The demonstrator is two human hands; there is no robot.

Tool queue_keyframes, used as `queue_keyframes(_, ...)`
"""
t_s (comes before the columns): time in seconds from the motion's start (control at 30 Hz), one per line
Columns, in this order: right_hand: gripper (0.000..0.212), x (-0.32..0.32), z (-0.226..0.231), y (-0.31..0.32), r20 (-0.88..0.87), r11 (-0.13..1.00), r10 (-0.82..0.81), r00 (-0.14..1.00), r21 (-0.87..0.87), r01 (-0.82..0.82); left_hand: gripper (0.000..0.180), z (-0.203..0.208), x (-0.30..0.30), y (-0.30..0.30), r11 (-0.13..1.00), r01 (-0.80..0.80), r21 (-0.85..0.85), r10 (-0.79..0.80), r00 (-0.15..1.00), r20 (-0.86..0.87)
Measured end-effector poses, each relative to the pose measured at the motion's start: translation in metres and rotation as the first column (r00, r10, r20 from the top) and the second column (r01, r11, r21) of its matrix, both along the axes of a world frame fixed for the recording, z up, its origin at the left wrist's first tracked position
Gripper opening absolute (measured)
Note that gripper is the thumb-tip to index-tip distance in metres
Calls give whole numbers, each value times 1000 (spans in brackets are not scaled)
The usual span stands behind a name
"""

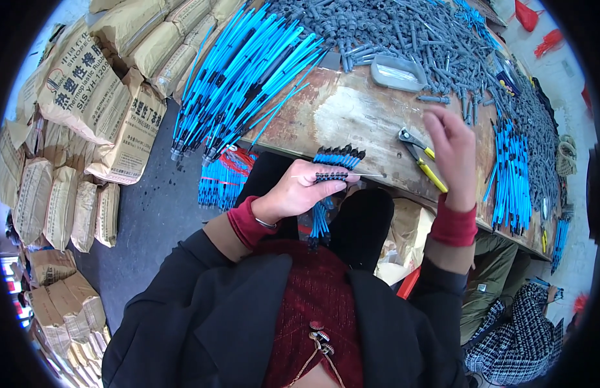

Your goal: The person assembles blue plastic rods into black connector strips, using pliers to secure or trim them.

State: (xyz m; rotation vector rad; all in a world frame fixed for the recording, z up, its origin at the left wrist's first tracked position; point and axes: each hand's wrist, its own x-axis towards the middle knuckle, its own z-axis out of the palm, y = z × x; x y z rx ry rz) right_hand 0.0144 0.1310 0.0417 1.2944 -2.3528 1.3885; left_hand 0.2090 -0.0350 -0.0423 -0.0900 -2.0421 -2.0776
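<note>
My left hand [290,193] is closed around a small bundle of blue strips with black ends [338,156], held over my lap at the table's front edge. Across the bundle's black parts runs a thin, straight metal wire [372,175], sticking out beyond my fingers. Raised to the right above the table is my right hand [453,145], its thumb and fingertips pinched together. Whatever is between them is too fine to make out. Just left of that hand, yellow-handled pliers [424,161] lie on the worn wooden table [351,107].
A large pile of grey plastic parts [403,32] covers the table's far side, with a clear plastic tray [398,73] before it. Blue strips lie in a heap [242,77] at left and a bundle [512,171] at right. Paper sacks [86,90] are stacked far left.
</note>
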Motion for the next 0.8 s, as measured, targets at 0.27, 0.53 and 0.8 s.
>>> queue_keyframes(0.27, 19, -99, -9, -51, -284, 955, 33, 958, 292, 54, 20, 2, -7, -5, 999, 47, 14, -48, 997, 67)
queue_keyframes(0.53, 20, -150, -25, -107, -309, 742, 151, 939, 663, 99, 23, 11, -16, -10, 997, 62, -55, -63, 998, -9)
queue_keyframes(0.8, 14, -157, -51, -116, -401, 640, 235, 885, 749, 169, 25, 16, -13, -17, 987, 127, -100, -119, 989, 83)
